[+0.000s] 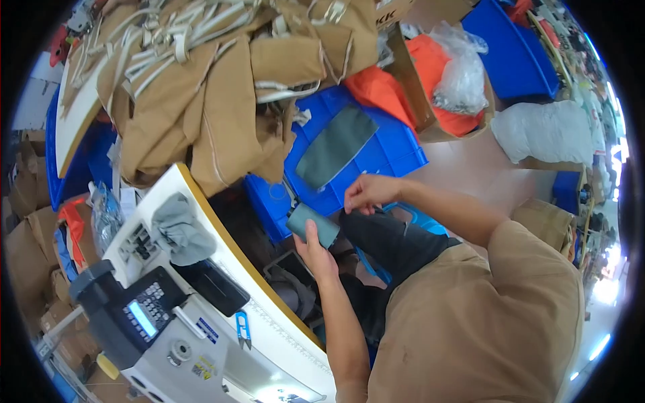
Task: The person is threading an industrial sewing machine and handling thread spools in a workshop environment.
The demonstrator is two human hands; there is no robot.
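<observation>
My left hand [318, 252] grips a smooth teal-green object [315, 224] with rounded sides, thumb laid along its face. A small dark part sticks out at its far end; its exact kind is unclear. My right hand [370, 194] hovers at the knee of my dark trousers [388, 239], fingers curled together, with nothing visible in them. Beyond both hands, a flat dark-green fabric piece [336, 146] lies on a blue plastic crate [398, 163].
Left of me stands a sewing machine [171, 347] on a white table [282, 337] with blue thread snips [243, 330], a black phone-like device [216, 284] and a grey cloth [181, 231]. Tan fabric pieces with white straps [221, 111] are heaped ahead. A carton [428, 121] holds orange fabric [428, 55].
</observation>
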